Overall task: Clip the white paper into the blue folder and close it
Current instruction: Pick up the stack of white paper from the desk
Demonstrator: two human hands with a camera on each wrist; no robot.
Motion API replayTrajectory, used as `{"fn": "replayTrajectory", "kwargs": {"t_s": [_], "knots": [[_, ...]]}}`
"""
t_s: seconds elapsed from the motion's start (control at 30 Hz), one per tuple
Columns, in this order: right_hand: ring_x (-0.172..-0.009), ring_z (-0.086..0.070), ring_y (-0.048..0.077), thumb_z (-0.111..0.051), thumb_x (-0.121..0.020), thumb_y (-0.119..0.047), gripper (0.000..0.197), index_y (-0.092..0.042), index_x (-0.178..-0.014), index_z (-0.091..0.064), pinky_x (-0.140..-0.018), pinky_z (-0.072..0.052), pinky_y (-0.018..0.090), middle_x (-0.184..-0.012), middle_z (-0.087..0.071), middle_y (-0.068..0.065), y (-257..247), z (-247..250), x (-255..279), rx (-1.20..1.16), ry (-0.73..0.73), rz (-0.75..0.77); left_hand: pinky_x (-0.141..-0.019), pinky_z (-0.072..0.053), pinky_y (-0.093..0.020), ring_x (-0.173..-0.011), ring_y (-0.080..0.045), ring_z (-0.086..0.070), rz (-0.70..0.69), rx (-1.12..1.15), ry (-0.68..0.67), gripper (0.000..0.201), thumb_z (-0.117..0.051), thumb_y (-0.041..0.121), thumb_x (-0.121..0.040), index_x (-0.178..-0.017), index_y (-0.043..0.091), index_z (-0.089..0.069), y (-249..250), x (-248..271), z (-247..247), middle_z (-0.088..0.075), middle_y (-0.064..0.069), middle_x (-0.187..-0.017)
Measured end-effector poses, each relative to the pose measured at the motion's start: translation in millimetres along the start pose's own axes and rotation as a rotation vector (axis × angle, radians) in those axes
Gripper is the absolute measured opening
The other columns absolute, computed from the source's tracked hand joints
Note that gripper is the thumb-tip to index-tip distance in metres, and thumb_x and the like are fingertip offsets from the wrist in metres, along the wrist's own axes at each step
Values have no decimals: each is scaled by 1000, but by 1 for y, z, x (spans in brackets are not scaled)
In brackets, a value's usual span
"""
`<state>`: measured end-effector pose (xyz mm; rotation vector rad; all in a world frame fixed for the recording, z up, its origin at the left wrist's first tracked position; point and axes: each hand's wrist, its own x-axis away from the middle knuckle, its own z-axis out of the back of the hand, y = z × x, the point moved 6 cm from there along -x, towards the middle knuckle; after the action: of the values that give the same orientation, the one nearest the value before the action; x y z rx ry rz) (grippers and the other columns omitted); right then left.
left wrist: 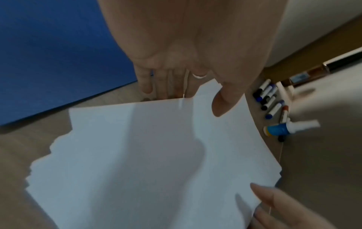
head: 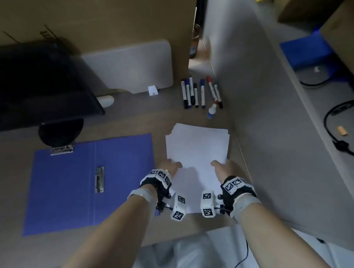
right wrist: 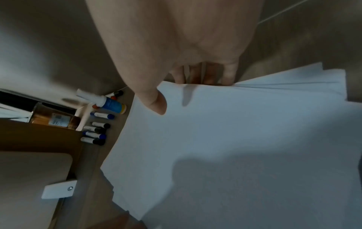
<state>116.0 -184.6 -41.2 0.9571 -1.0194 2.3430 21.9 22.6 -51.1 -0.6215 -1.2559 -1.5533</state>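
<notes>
A loose stack of white paper [head: 195, 151] lies on the wooden desk, right of the blue folder [head: 67, 181], which lies open and flat. The folder has a metal clip at its top edge [head: 61, 150] and another along its spine [head: 99, 180]. My left hand [head: 169, 166] pinches the stack's left edge, thumb on top [left wrist: 223, 103], fingers [left wrist: 166, 86] underneath. My right hand [head: 224, 167] pinches the right edge the same way, thumb [right wrist: 156, 102] over the sheets [right wrist: 235, 139]. The sheets' edges are uneven and fanned [left wrist: 137, 155].
Several marker pens [head: 196, 93] and a small blue-and-white bottle [head: 212, 111] lie beyond the paper. A grey partition [head: 265, 118] runs close along the right. A black monitor [head: 37, 85] and its round base [head: 60, 132] stand left, with cardboard boxes behind.
</notes>
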Motion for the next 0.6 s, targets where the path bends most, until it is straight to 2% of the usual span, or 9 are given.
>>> {"fn": "replayTrajectory", "kwargs": {"t_s": [0.1, 0.17, 0.23, 0.27, 0.33, 0.37, 0.43, 0.5, 0.6], "knots": [[-70, -60, 23, -64, -83, -32, 31, -10, -104, -63, -61, -41, 26, -97, -67, 5, -7, 16, 10, 70, 8, -24, -83, -34, -22, -94, -18, -40, 11, -29, 26, 38, -57, 22, -88, -64, 34, -31, -2, -1, 4, -46, 0, -98], [-58, -55, 16, -62, -84, -33, 29, -8, -98, -65, -49, -32, 22, -89, -66, 5, -7, 24, 11, 121, 18, -21, -83, -33, -22, -94, -18, -41, 27, -14, 13, 37, -54, 21, -91, -63, 33, -34, 1, 7, 5, -46, 8, -78], [-52, -53, 15, -61, -83, -27, 22, -6, -90, -65, -46, -31, 19, -76, -64, 3, -9, 28, 11, 93, 71, 5, -84, -38, -23, -91, -19, -44, 48, -28, 24, 35, -54, 19, -90, -60, 29, -40, -2, 11, 5, -43, 9, -68], [-53, -53, 17, -62, -82, -25, 20, -7, -90, -61, -49, -34, 20, -75, -62, 2, -8, 28, 8, 88, 91, 13, -88, -44, -25, -89, -21, -49, 57, -23, 20, 31, -54, 17, -89, -60, 25, -45, -1, 16, 4, -48, 5, -69], [-64, -59, 22, -64, -79, -25, 29, -7, -100, -53, -57, -40, 24, -84, -62, 4, -8, 24, 6, 66, 100, 12, -97, -50, -37, -94, -27, -59, 51, -29, 2, 13, -56, 16, -85, -75, 12, -62, -2, 20, 0, -64, -9, -90], [-70, -62, 24, -65, -77, -26, 37, -6, -106, -54, -61, -44, 27, -90, -65, 4, -7, 22, 5, 58, 89, 7, -98, -50, -38, -101, -30, -62, 41, -32, -14, 18, -57, 19, -84, -91, 7, -67, 0, 20, -3, -66, -12, -106], [-80, -66, 26, -68, -74, -27, 48, -7, -116, -57, -72, -52, 32, -101, -69, 6, -7, 20, 0, 47, 77, 12, -95, -48, -34, -113, -30, -61, 45, -88, -43, 42, -57, 29, -84, -117, 4, -63, 1, 18, -8, -63, -11, -124], [-90, -66, 28, -71, -74, -25, 53, -9, -122, -54, -81, -51, 35, -109, -67, 8, -7, 21, 0, 43, 77, 9, -89, -48, -32, -114, -32, -60, 62, -52, -43, 53, -59, 33, -81, -124, 1, -58, 1, 17, -7, -60, -15, -129], [-87, -61, 26, -72, -75, -23, 51, -9, -119, -51, -79, -47, 33, -102, -62, 3, -10, 23, 8, 62, 96, 31, -102, -45, -39, -120, -35, -54, 19, 156, -44, 68, -70, 22, -76, -135, 1, -46, 9, 27, -5, -53, -17, -136]]}}
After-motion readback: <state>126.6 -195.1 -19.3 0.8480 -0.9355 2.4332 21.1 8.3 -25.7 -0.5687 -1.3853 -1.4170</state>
